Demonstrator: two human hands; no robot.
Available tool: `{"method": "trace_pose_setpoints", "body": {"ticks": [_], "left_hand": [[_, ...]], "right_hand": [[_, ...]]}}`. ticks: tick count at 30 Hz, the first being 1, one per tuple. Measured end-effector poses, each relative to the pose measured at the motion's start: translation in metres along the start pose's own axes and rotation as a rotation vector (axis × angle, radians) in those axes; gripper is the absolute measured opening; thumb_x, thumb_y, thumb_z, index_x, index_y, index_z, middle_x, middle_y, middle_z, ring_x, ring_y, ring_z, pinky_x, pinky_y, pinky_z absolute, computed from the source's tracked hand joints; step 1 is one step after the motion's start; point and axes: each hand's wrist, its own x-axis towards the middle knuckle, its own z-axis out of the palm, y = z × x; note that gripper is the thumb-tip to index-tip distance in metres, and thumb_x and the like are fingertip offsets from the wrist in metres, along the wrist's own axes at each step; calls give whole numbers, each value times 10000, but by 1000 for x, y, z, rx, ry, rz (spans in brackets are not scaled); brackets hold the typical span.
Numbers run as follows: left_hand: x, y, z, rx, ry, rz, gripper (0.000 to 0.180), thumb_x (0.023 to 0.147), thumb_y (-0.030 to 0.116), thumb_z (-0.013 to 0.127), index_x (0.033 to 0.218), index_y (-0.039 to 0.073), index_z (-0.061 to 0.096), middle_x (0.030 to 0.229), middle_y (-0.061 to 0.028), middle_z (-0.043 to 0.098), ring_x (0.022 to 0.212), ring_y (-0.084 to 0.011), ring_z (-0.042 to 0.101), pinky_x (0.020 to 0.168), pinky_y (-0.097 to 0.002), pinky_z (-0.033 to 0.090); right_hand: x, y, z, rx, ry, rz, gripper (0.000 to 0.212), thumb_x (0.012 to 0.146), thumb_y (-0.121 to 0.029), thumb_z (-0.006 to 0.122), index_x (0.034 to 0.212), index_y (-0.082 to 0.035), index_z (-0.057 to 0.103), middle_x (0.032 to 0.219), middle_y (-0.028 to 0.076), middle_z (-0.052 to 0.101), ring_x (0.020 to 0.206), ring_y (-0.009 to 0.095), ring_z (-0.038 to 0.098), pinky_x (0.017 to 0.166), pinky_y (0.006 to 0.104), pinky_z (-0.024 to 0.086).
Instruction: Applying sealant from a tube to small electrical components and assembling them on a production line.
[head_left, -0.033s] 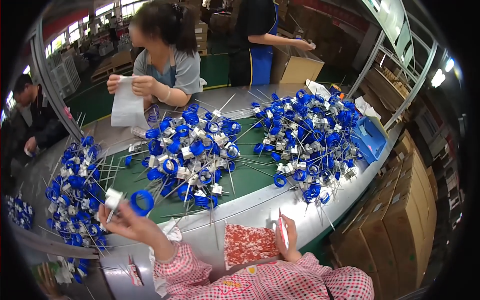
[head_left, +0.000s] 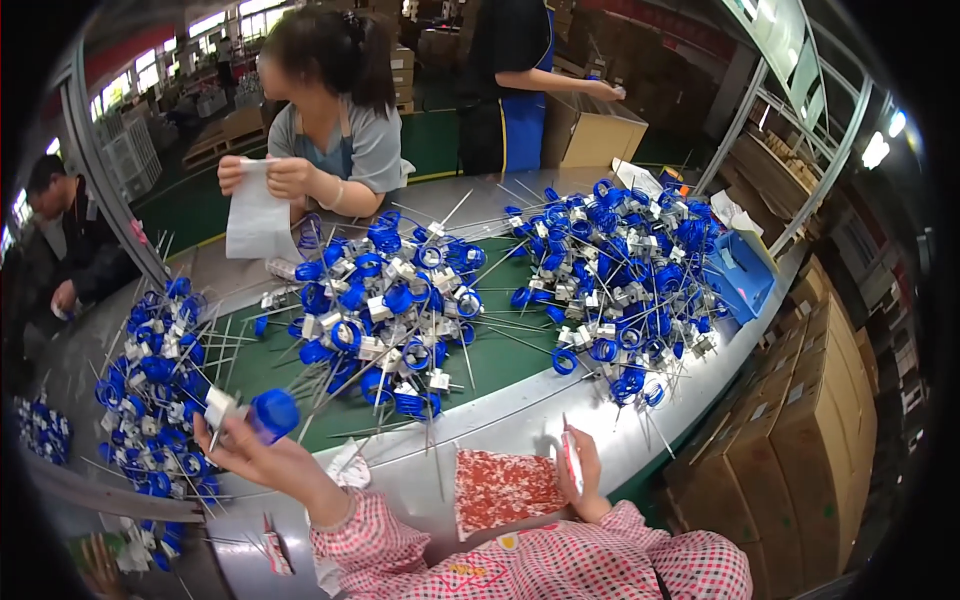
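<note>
My left hand (head_left: 258, 458) is raised at the left, fingers closed on a small white block (head_left: 219, 406) with a blue coil (head_left: 273, 414) beside it. The coil is smeared by motion. My right hand (head_left: 580, 465) is closed round a slim red-and-white hand tool (head_left: 572, 460) whose thin tip points away from me. Just left of that hand lies a red-and-white patterned cloth (head_left: 505, 490). Heaps of similar blue coiled parts with white blocks and thin metal rods lie beyond my hands, in the middle (head_left: 390, 320) and at the right (head_left: 620, 270).
Another heap of coiled parts (head_left: 150, 390) lies at the left. A second red-and-white tool (head_left: 275, 548) rests on the metal table near me. A blue bin (head_left: 742, 280) stands at the right edge, near stacked cartons (head_left: 790, 430). Across the table a person holds a white sheet (head_left: 260, 215).
The blue coil by my left hand has turned from face-on to more side-on, and that hand has shifted slightly left. My right hand keeps its hold on the tool.
</note>
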Motion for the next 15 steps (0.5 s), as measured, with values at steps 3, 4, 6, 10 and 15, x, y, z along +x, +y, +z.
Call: {"method": "trace_pose_setpoints", "body": {"ticks": [3,4,6,10,15], "left_hand": [[31,-25,-34,-237,19,-117,366,898,181,446,1210,3,376,1177,-105,442,919,-174,480,821,-274,400],[39,-37,-51,-518,50,-304,381,887,150,444,1223,-11,365,1191,-101,444,940,-180,471,840,-283,400],[37,-50,-48,-1060,-19,-733,450,846,97,480,1238,-65,328,1178,-139,447,969,-217,453,872,-323,401],[4,-51,-6,-1629,-85,-1234,548,779,-2,538,1218,-161,251,980,-157,406,901,-236,453,831,-337,435],[-51,-45,23,-1556,-287,-1589,590,738,76,652,1255,41,370,1127,-148,449,875,-170,445,777,-268,463]], "right_hand": [[17,16,-4,-16,95,-20,266,851,-96,480,1096,7,475,958,133,521,720,192,558,595,291,460],[32,7,-3,177,105,97,269,867,-123,472,1111,-10,467,996,107,503,650,128,539,506,243,444],[66,12,-12,47,227,-128,277,870,-116,472,1130,-31,433,1029,104,484,592,107,516,484,223,428],[132,-79,-24,483,195,76,194,860,-122,490,1037,-56,445,887,81,522,567,101,505,522,224,419],[171,-137,-10,798,258,-289,292,838,-308,506,838,-25,435,670,63,431,493,116,406,449,224,388]]}}
